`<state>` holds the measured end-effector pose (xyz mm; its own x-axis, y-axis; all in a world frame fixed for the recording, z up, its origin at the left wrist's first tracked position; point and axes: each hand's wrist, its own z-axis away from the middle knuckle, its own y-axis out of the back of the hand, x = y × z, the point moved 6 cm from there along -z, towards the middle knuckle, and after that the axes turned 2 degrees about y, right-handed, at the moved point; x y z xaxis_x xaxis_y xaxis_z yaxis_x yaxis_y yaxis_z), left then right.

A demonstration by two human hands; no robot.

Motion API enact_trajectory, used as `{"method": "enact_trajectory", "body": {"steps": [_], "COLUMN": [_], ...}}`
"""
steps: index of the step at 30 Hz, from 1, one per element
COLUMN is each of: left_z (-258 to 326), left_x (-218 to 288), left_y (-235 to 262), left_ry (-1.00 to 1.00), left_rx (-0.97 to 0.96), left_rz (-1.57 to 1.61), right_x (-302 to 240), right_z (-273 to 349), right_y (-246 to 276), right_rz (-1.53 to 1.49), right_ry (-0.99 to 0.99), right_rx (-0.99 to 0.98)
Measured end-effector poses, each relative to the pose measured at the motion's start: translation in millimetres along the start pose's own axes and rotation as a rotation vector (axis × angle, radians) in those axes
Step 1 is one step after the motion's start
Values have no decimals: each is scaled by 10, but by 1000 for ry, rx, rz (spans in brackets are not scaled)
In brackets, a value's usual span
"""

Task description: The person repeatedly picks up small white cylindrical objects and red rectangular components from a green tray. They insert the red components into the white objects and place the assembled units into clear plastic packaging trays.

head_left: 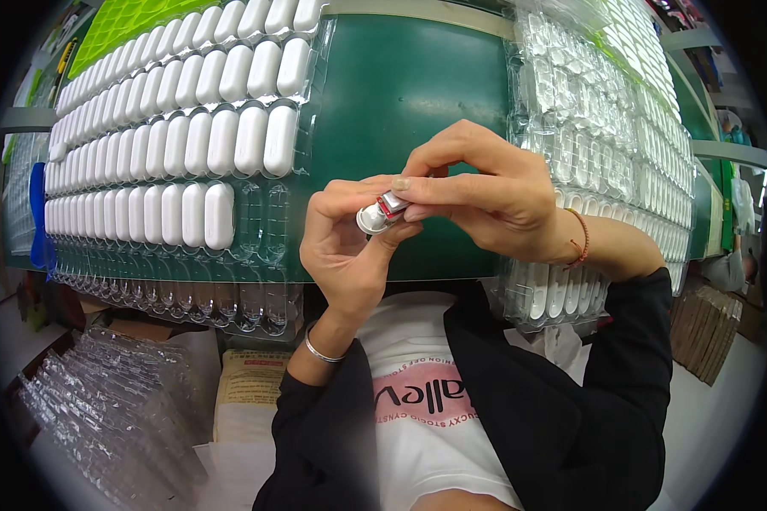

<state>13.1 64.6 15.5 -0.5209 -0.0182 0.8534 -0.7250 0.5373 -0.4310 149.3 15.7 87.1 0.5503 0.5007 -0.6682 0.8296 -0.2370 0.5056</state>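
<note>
My left hand [342, 247] is closed around a small white piece with a rounded end [371, 220], held over the near edge of the green table. A small silver part with red edges [392, 203] sits at the top of this piece. My right hand [498, 196] pinches that part between thumb and fingers, so both hands meet at the piece. Fingers cover much of it, and its exact kind cannot be made out. To the left, a clear plastic tray [262, 213] carries rows of white oblong cases [206, 140], with some bare pockets at its near right corner.
On the right stand clear blister trays [571, 111] with rows of white oblong shells [557, 289]. The green tabletop [413, 85] lies between both sides. Bright green trays [115, 34] are at the far left. Stacked clear trays [111, 409] and a beige sack [249, 383] are below the table edge.
</note>
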Motion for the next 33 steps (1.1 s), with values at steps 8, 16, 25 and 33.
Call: {"method": "enact_trajectory", "body": {"steps": [8, 16, 25, 33], "left_z": [47, -12, 23, 21], "left_x": [-22, -63, -11, -42], "left_y": [47, 110, -8, 52], "left_ry": [36, 4, 96, 278], "left_rx": [39, 17, -24, 8], "left_rz": [33, 156, 147, 156], "right_x": [-50, -17, -60, -51], "right_z": [-27, -25, 0, 13], "right_y": [-23, -44, -45, -107], "right_rz": [47, -105, 72, 147], "right_ry": [41, -116, 35, 46], "right_rx": [-8, 4, -1, -87]}}
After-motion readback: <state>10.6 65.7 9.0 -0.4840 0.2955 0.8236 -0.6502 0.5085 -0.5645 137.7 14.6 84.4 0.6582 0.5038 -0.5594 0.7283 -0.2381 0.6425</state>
